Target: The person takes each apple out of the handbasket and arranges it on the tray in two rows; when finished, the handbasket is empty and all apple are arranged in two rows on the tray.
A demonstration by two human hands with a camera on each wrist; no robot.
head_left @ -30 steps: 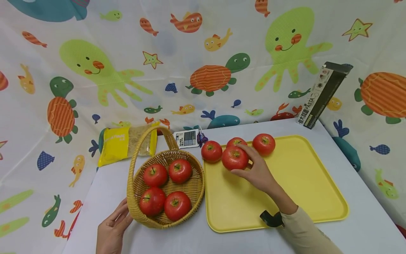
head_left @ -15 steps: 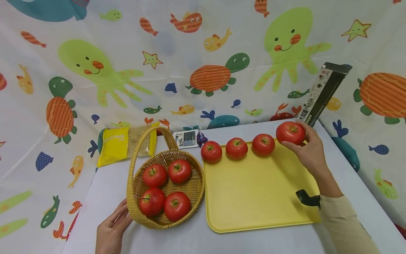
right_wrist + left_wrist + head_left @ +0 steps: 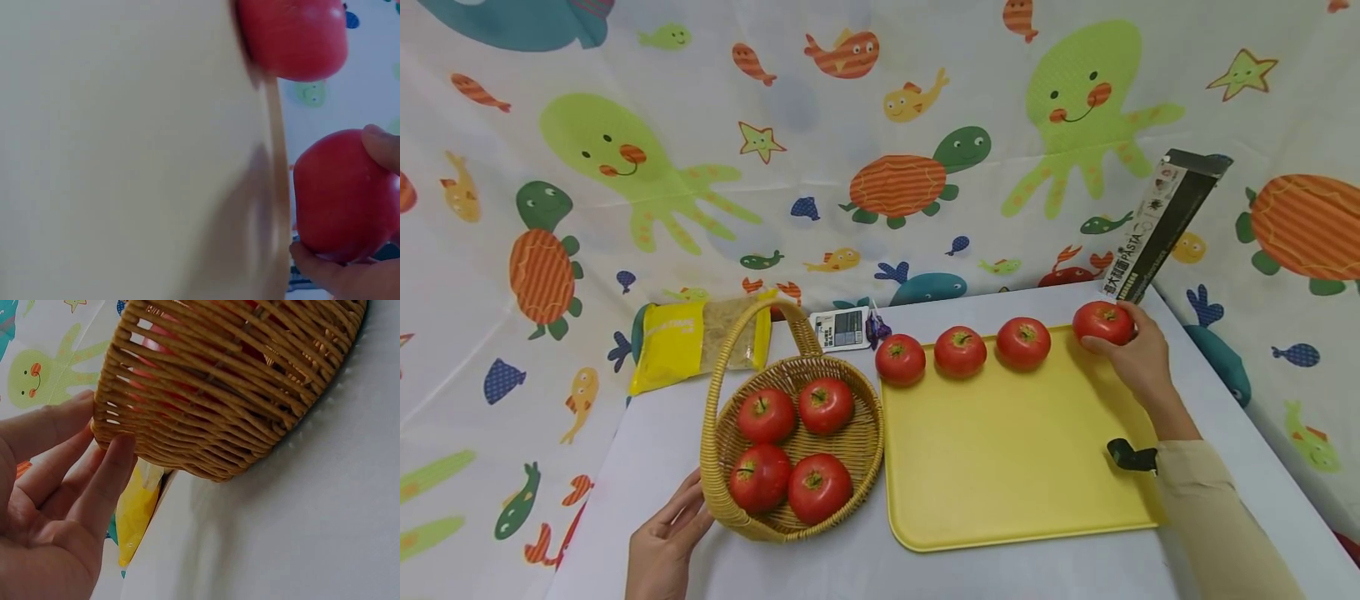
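Note:
In the head view my right hand [image 3: 1142, 354] grips a red apple [image 3: 1103, 323] at the back right corner of the yellow tray [image 3: 1015, 458]. The right wrist view shows this apple [image 3: 347, 197] between thumb and fingers, just over the tray's rim [image 3: 278, 156], its shadow falling on the tray. Three more red apples, one of them the nearest apple [image 3: 1023, 342], sit in a row along the back edge. My left hand [image 3: 666, 537] touches the left side of a wicker basket [image 3: 868, 467] holding several apples [image 3: 821, 488]; its fingertips [image 3: 120, 445] rest against the woven wall.
Behind the basket lies a yellow packet [image 3: 673, 342], with a small white packet [image 3: 841, 328] and a purple-wrapped item [image 3: 877, 327] beside it. A tall pasta box [image 3: 1165, 225] leans at the back right, close behind my right hand. A patterned cloth [image 3: 820, 117] backs the table.
My right hand has carried the apple from the tray's back left, past the row, to the back right corner and lowered it. The left hand stays at the basket.

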